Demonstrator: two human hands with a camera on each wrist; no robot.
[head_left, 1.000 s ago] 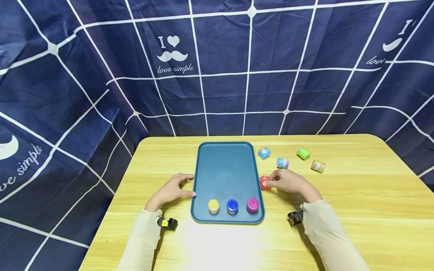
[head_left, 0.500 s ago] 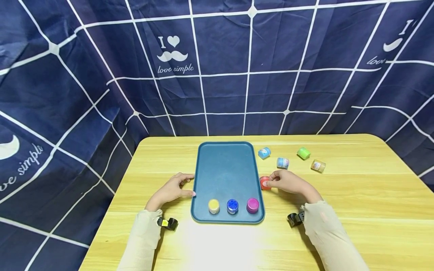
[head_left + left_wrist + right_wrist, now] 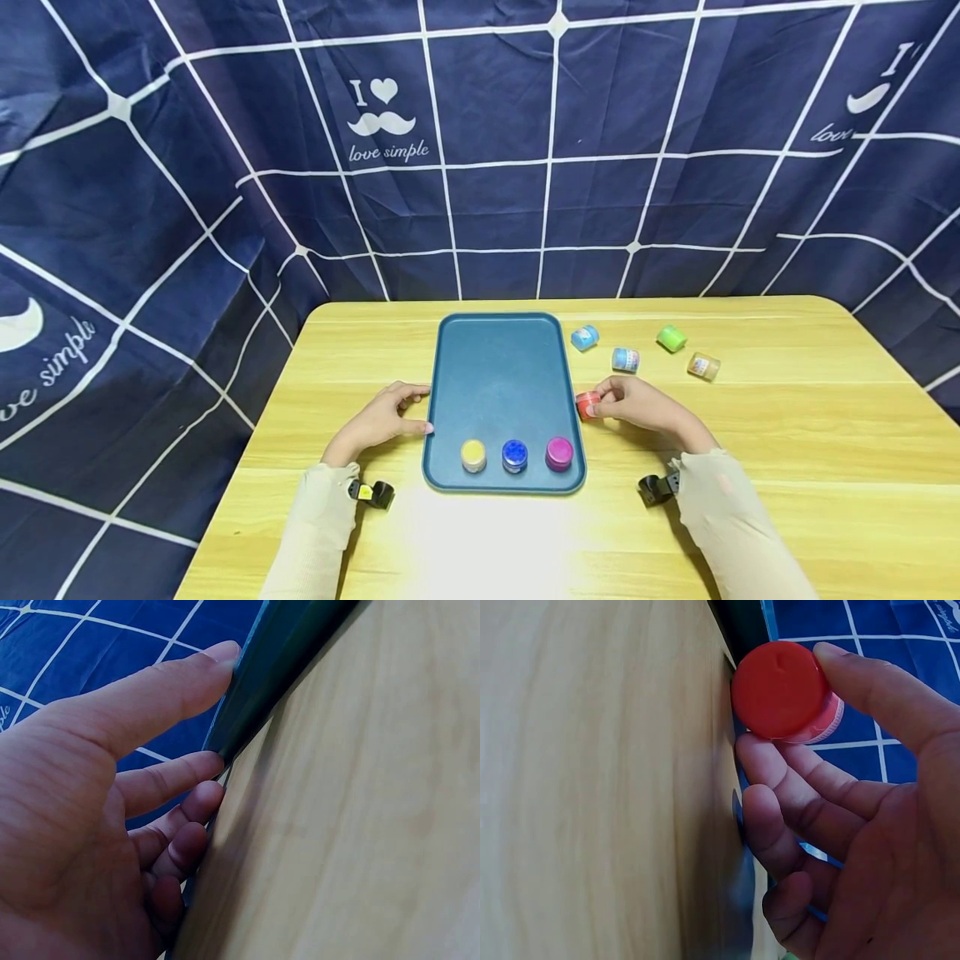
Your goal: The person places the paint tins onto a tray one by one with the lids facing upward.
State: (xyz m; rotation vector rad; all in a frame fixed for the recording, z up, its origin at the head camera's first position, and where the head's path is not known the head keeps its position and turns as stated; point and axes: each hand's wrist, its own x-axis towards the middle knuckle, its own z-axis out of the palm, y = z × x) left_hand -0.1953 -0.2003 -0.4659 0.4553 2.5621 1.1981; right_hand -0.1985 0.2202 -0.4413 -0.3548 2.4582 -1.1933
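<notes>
My right hand [image 3: 641, 407] pinches a small red jar [image 3: 778, 690] between thumb and fingers, just outside the right edge of the blue tray [image 3: 498, 367]. In the right wrist view the jar's flat red face is turned to the camera. My left hand [image 3: 381, 421] rests at the tray's left edge, the tip of its thumb [image 3: 221, 656] and a finger touching the rim. Inside the tray, along its near side, stand a yellow jar [image 3: 473, 456], a dark blue jar [image 3: 514, 456] and a magenta jar [image 3: 558, 453].
Beyond my right hand, several jars lie on the wooden table [image 3: 787, 433]: a light blue one [image 3: 584, 337], another blue one with a label [image 3: 626, 360], a green one [image 3: 671, 338] and a gold one [image 3: 703, 367]. A dark blue curtain [image 3: 495, 167] hangs behind.
The red jar has shifted slightly to the right and tilted in my right hand, whose wrist has moved a little to the right. My left hand and the tray look unmoved.
</notes>
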